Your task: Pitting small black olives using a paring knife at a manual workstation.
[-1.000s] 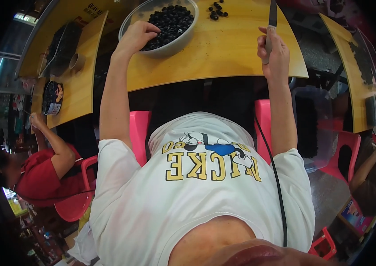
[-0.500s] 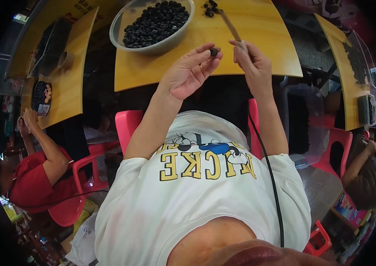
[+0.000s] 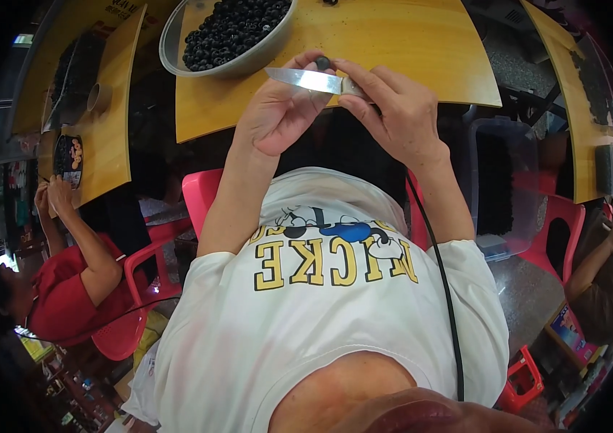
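Observation:
My left hand [image 3: 283,108] is closed, palm up. Between its fingertips it pinches a small dark round piece [image 3: 323,63], nut- or fruit-like. My right hand [image 3: 400,108] grips the short handle of a small knife [image 3: 306,79]. The shiny blade points left and crosses in front of my left fingers, just below the round piece. Several more such dark pieces [image 3: 238,32] fill a translucent plastic bowl [image 3: 267,52] on the table, beyond my left hand. Part of the blade's far side and some left fingers are hidden.
The yellow table [image 3: 422,50] has its near edge beneath my wrists. A clear bin [image 3: 505,187] with dark contents stands right of me. To the left, a person in red [image 3: 75,289] works at another yellow table [image 3: 108,144]; another person [image 3: 602,267] sits far right.
My right hand has swung the knife from pointing away to lying across my left hand. The left hand, with the round piece, has moved slightly left and away.

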Tool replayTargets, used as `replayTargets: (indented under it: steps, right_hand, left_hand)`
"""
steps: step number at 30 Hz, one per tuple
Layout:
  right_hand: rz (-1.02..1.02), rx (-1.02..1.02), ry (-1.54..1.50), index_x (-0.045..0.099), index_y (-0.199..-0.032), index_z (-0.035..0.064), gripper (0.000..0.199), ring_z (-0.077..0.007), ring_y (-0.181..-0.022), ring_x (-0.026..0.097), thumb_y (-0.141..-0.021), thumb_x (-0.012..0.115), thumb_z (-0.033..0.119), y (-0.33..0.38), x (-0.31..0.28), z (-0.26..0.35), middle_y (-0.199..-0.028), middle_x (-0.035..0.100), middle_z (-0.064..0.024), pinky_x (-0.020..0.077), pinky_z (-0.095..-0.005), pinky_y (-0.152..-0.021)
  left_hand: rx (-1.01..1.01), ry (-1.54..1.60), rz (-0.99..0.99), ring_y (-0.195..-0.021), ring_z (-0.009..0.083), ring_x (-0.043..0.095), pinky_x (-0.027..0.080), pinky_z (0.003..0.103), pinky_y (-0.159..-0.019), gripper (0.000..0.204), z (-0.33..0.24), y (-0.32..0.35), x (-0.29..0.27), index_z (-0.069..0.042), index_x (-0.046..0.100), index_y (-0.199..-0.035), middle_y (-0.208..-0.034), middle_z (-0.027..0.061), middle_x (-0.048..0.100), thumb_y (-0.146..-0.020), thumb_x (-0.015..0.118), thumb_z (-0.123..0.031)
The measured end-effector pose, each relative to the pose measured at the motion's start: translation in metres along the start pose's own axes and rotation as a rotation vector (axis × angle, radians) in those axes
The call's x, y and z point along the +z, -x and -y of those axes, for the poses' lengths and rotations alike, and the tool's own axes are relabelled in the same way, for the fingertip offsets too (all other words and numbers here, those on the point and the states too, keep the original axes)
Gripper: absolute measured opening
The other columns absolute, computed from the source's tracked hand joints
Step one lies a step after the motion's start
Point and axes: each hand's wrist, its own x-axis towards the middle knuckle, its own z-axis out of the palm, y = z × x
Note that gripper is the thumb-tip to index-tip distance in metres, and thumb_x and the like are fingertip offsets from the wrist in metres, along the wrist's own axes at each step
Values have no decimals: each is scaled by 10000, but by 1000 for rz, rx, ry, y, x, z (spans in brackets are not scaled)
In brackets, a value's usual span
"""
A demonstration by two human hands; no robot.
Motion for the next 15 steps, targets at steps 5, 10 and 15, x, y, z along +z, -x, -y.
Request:
replayTargets:
  steps: [5, 10, 15]
  right_hand:
    - [-73, -41, 39, 655, -1219, 123, 424, -205, -589, 574, -829, 716, 277, 1, 6, -3, -713, 587, -51, 462, -314, -542]
    - [-55, -29, 31, 658, -1214, 118, 428, -201, -587, 574, -820, 721, 273, 1, 7, -1, -712, 589, -51, 463, -309, -544]
    - [-52, -53, 38, 660, -1211, 111, 420, -198, -580, 566, -825, 716, 267, 1, 6, -2, -693, 579, -48, 453, -306, -533]
  left_hand:
    - [-11, -24, 75, -992, 206, 634, 553, 314, -891, 373, -7, 6, -3, 13, 465, -1268, -1150, 141, 579, -939, 605, -92]
    - [-24, -51, 29, -944, 210, 647, 555, 318, -876, 358, -8, 10, 1, 16, 477, -1239, -1112, 148, 598, -939, 617, -120]
    - [-26, -58, -2, -941, 222, 645, 561, 327, -862, 347, -8, 8, -2, 27, 484, -1221, -1100, 157, 598, -936, 619, -116]
